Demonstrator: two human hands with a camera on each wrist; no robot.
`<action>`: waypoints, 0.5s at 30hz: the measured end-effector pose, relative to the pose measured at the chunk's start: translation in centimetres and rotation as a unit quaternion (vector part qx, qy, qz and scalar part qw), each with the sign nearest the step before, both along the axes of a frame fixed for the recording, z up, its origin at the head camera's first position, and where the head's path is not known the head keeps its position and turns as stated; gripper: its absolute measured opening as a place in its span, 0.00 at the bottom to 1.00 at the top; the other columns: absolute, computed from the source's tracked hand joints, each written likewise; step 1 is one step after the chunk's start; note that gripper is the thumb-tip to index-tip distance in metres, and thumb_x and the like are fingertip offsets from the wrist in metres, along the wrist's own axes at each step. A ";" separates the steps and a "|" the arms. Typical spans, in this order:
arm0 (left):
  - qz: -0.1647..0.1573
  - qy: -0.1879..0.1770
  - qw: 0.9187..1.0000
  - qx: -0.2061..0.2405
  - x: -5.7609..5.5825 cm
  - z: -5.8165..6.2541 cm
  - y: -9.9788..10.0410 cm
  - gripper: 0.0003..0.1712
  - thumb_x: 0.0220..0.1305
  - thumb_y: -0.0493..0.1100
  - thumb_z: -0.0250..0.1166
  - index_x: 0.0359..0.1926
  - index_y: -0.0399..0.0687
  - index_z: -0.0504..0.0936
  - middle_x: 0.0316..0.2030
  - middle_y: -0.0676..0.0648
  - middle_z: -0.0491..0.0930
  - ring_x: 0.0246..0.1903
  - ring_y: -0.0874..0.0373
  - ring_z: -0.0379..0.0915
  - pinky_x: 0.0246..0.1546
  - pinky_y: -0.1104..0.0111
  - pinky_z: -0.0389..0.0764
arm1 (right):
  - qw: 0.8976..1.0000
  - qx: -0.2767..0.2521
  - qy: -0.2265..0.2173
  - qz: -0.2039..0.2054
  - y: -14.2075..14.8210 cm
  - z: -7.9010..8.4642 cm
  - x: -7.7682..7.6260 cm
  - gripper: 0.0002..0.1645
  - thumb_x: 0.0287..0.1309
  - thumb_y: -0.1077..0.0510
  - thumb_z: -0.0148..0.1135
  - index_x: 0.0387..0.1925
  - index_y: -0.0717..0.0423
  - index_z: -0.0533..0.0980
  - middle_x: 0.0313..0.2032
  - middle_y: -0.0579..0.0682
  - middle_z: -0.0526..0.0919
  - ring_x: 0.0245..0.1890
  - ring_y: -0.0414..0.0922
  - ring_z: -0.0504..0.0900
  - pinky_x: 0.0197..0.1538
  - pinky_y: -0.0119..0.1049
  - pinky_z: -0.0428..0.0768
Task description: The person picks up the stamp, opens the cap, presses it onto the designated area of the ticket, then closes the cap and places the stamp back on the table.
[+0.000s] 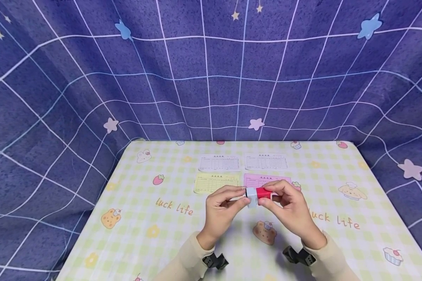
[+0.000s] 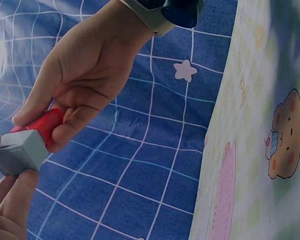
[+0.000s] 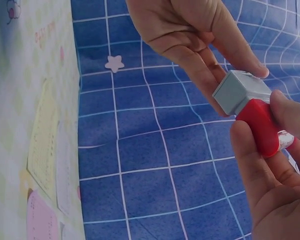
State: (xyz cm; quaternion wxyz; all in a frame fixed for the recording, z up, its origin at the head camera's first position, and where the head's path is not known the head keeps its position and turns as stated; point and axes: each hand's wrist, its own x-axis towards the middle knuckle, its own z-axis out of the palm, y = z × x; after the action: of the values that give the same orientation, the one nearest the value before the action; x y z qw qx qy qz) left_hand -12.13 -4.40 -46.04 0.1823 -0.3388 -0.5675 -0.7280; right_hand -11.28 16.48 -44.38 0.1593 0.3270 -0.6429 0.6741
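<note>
At the far left, a dark blue curtain (image 1: 24, 164) with pale grid lines hangs beside the table, a pale star (image 1: 110, 125) printed on it near the table's back corner. The tablecloth (image 1: 126, 242), green-checked, carries a bear print (image 1: 110, 218) near its left edge and a strawberry print (image 1: 158, 180) farther in. Toward the middle lies a yellow slip (image 1: 211, 181), with a white slip (image 1: 219, 162) just behind it. In front of the yellow slip, the left hand (image 1: 220, 212) is raised above the cloth, its thumb and fingertips pinching a grey piece (image 1: 251, 192), block-shaped. Directly to the right, touching the grey piece end to end, is a red piece (image 1: 263, 193), held between the thumb and fingers of the right hand (image 1: 291, 208). Both pieces are in the air between the two hands, and the right wrist view shows a white, marked part (image 3: 286, 138) at the red piece's outer end. Behind the right hand lies a pink slip (image 1: 258, 179), partly covered from view, and beyond that a second white slip (image 1: 266, 162). Farther right come a dog print (image 1: 352, 191), a cupcake print (image 1: 393, 256) and another curtain star (image 1: 410, 170).
</note>
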 end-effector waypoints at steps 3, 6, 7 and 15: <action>-0.010 0.000 1.000 -0.002 -0.1 -0.1 0.0 0.15 0.61 0.19 0.69 0.50 0.22 0.85 0.46 0.26 0.83 0.49 0.56 0.86 0.41 0.55 0.89 | 1.000 -0.007 0.001 0.002 0.0 0.0 0.0 0.16 0.59 0.76 0.71 0.46 0.76 0.75 0.49 0.52 0.86 0.44 0.39 0.89 0.42 0.30 0.88; -0.019 -0.003 1.000 -0.005 -0.1 -0.2 -0.1 0.16 0.61 0.19 0.69 0.51 0.21 0.84 0.48 0.26 0.82 0.50 0.56 0.86 0.42 0.54 0.89 | 1.000 -0.007 -0.005 -0.005 0.0 0.1 0.0 0.16 0.61 0.72 0.72 0.46 0.76 0.75 0.49 0.51 0.86 0.43 0.39 0.89 0.41 0.30 0.88; -0.021 -0.006 1.000 -0.006 -0.1 -0.2 0.0 0.16 0.62 0.19 0.68 0.51 0.21 0.84 0.48 0.26 0.82 0.50 0.56 0.86 0.42 0.54 0.89 | 1.000 -0.006 -0.007 -0.008 0.0 0.1 0.0 0.16 0.62 0.70 0.72 0.46 0.75 0.75 0.49 0.50 0.86 0.42 0.39 0.88 0.41 0.30 0.88; -0.016 -0.009 1.000 -0.014 -0.1 0.0 0.1 0.15 0.62 0.19 0.68 0.51 0.20 0.84 0.47 0.27 0.82 0.50 0.56 0.85 0.43 0.54 0.89 | 0.999 0.001 -0.023 -0.023 0.1 0.2 0.1 0.17 0.62 0.68 0.73 0.45 0.76 0.75 0.49 0.48 0.85 0.42 0.38 0.88 0.41 0.29 0.87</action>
State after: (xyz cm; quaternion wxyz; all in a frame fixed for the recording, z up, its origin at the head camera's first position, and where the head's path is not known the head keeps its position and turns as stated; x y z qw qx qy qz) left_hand -12.21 -4.35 -46.03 0.1606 -0.3436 -0.5737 -0.7259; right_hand -11.18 16.57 -44.20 0.1600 0.2967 -0.6547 0.6765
